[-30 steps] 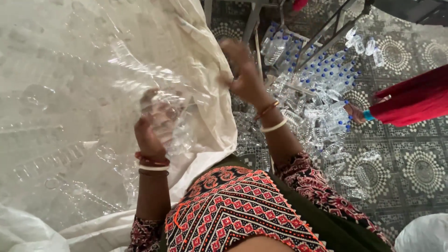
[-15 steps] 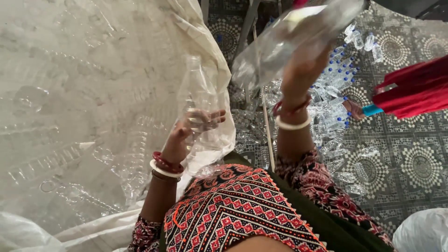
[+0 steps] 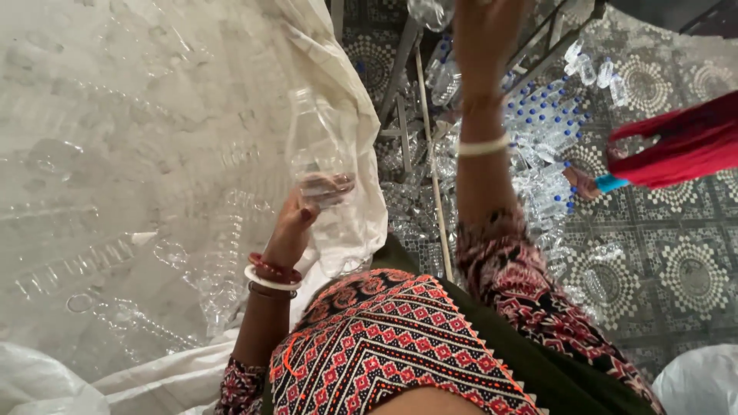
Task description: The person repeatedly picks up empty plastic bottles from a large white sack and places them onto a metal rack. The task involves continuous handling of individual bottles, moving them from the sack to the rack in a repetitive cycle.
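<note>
At the far left a large translucent white sack (image 3: 115, 177) fills most of the view, packed with crushed clear plastic bottles whose outlines show through its wall. Just beside its open edge the person's left hand (image 3: 304, 211) is raised, fingers wrapped around the lower end of 1 clear plastic bottle (image 3: 317, 146), which stands roughly upright with its neck pointing up, against the sack's rim. Red and white bangles (image 3: 270, 275) circle that wrist. Below lies the person's lap, covered in patterned red, black and white cloth (image 3: 384, 346).

Further right the right hand (image 3: 486, 38) is lifted high, near the top edge of the frame, a white bangle (image 3: 483, 146) on the forearm; the fingers are cut off by the frame, so its grip cannot be told. Behind it a heap of clear bottles with blue caps (image 3: 542, 138) lies on the patterned tile floor (image 3: 676, 277), beside thin metal bars (image 3: 430, 154). At the far right another person's red sleeve (image 3: 676, 150) reaches in.
</note>
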